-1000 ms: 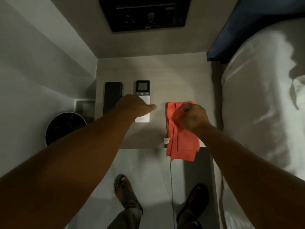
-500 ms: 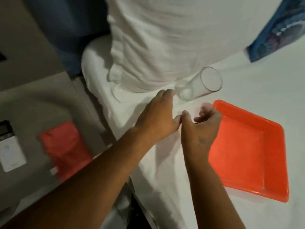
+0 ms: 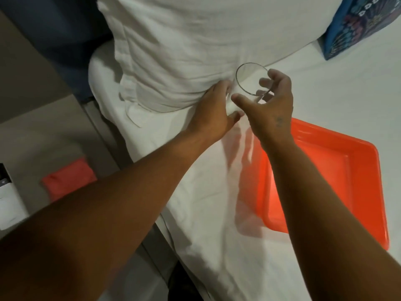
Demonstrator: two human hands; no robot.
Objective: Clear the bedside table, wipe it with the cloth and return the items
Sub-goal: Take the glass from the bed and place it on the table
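Hands: two, both bare, both reaching over the bed.
Right hand (image 3: 270,105): fingers curled around the one clear glass (image 3: 251,80), thumb on the near side and fingertips on the far side of its rim; it grasps the glass.
Left hand (image 3: 213,111): fingers spread and unclenched, resting on the sheet just left of the glass; whether it touches the glass base I cannot tell.
Glass: one, empty, seen from above with its mouth facing the camera, at the foot of the pillow.
Tray (image 3: 338,170): one, orange, square, lying flat on the white bed sheet (image 3: 217,213) near the right forearm, which crosses its left part.
Cloth (image 3: 67,181): one, red, folded, lying on the bedside table (image 3: 43,131) at lower left, partly hidden by the left forearm.
Remote (image 3: 8,196): one, white with a dark top, on the table at the left edge of view, cut off by the frame.
Pillows: one white pillow (image 3: 184,40) above the hands; one blue patterned cushion (image 3: 355,22) at top right.
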